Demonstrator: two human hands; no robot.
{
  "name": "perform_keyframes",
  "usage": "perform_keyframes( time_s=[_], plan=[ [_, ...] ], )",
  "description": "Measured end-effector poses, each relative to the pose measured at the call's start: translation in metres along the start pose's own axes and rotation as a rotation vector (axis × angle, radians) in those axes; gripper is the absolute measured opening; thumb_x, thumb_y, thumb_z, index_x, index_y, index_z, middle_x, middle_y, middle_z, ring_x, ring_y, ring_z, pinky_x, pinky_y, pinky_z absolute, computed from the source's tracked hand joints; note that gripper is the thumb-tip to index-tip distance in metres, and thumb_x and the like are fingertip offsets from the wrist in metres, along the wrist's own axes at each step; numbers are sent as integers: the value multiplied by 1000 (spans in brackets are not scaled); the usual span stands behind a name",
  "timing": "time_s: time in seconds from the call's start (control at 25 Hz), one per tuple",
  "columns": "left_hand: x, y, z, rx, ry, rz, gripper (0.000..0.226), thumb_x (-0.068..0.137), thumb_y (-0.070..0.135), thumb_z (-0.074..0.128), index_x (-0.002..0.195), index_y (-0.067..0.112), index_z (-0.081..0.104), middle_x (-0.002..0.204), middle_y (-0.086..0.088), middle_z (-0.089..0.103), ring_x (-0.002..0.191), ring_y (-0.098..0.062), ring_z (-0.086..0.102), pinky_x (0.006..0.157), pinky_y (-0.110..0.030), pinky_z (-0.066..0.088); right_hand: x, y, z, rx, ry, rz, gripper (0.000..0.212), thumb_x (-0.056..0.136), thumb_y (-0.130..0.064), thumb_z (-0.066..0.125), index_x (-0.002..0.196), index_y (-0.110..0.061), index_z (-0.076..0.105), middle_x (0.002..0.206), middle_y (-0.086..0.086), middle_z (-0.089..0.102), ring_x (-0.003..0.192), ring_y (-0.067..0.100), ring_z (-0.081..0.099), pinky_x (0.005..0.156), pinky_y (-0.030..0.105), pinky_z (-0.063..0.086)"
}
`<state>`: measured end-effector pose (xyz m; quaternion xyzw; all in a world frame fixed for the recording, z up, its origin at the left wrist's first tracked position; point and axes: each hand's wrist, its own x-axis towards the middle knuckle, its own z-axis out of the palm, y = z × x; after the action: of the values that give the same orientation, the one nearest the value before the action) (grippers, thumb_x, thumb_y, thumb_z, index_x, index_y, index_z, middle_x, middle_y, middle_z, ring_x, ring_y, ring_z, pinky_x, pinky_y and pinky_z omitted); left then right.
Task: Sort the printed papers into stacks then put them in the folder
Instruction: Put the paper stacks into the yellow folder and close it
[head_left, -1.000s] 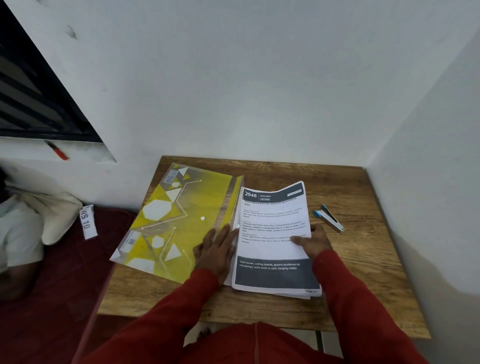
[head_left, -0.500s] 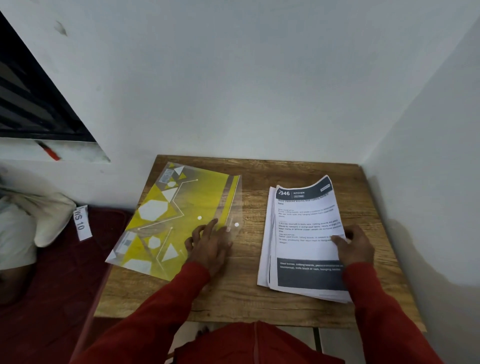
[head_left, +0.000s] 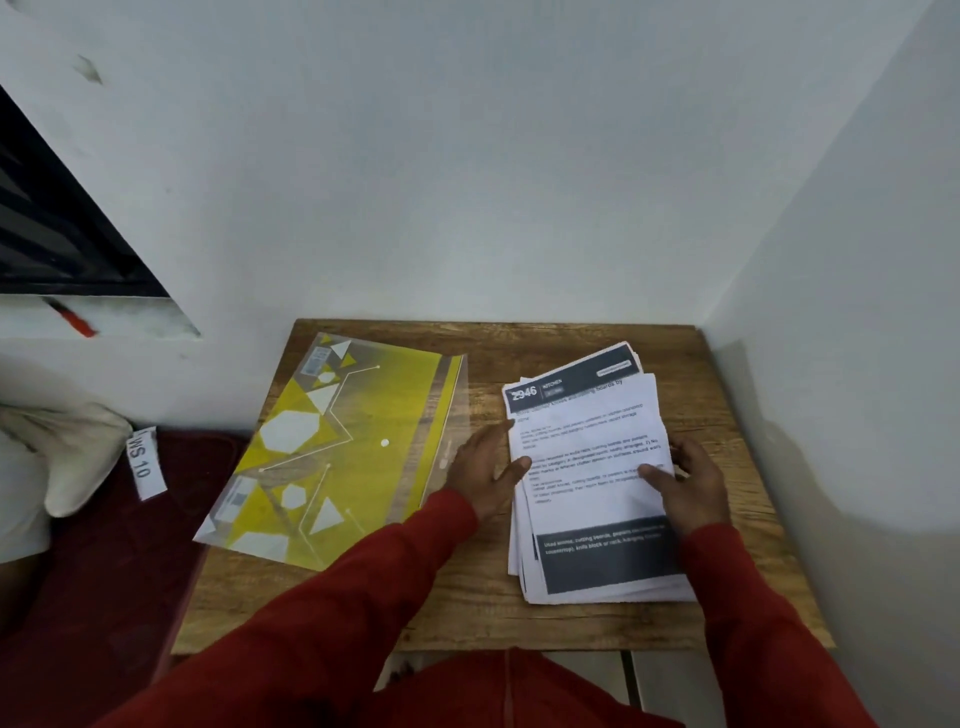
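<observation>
Your papers (head_left: 597, 467) are sitting in a loose stack on the right half of the table (head_left: 467, 613), centre-right of the frame. The long axis runs from the near edge toward the wall, leaning a bit to the right at the top. The dark header with "946" points away from you, and the dark footer band is at the near end. The sheets are fanned out and not squared up, with edges peeking out on the left and bottom.

Your left hand (head_left: 483, 467) is open and lies flat, thumb touching the stack's left edge. Your right hand (head_left: 685, 483) grips the right edge, thumb on top of the top sheet, fingers curled round the side.

The folder (head_left: 337, 447) lies flat on the left of the table, centre-left of the frame. Its long axis tilts from lower left to upper right, and its near-left corner hangs over the table edge. It's just beside your left hand, apart from the papers.
</observation>
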<state>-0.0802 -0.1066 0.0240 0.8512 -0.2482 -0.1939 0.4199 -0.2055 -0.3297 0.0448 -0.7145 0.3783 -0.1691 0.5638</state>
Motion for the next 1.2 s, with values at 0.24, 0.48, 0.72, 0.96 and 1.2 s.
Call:
perform_keyframes(
  time_s=[0.24,0.48,0.72,0.96,1.2],
  plan=[
    [5,23,4,-565,37,-63,55,78,35,77,122,44,44,125,10,64,113,-8,62,98,-36,51,-15,-22,-25,370,-127,-3,36,79,6,69,106,-16,65,104,4,74,94,25,71,71,32,60],
    [13,51,-13,-764,122,16,20,93,15,62,113,19,63,111,-4,72,103,-26,68,91,-50,54,-11,-45,-21,533,-270,-23,50,74,1,72,121,-12,60,115,13,70,99,30,69,82,43,58],
    [26,54,-42,-884,99,-115,22,96,6,55,108,23,62,104,-4,74,97,-31,68,84,-46,57,-3,-49,5,534,-412,33,46,82,-3,64,127,-9,56,123,14,67,110,29,66,90,39,56],
    [20,22,-61,-922,180,-354,37,94,1,46,128,12,53,120,-18,65,101,-37,64,94,-53,50,-4,-45,34,476,-544,106,44,86,-1,62,128,-10,55,121,12,68,108,32,66,91,45,55],
    [7,-10,-71,-968,88,-550,27,97,0,41,121,1,53,113,-23,65,88,-33,68,85,-46,55,-8,-26,76,142,-428,59,39,87,7,62,123,-10,57,120,12,67,101,23,67,81,29,58]
  ],
)
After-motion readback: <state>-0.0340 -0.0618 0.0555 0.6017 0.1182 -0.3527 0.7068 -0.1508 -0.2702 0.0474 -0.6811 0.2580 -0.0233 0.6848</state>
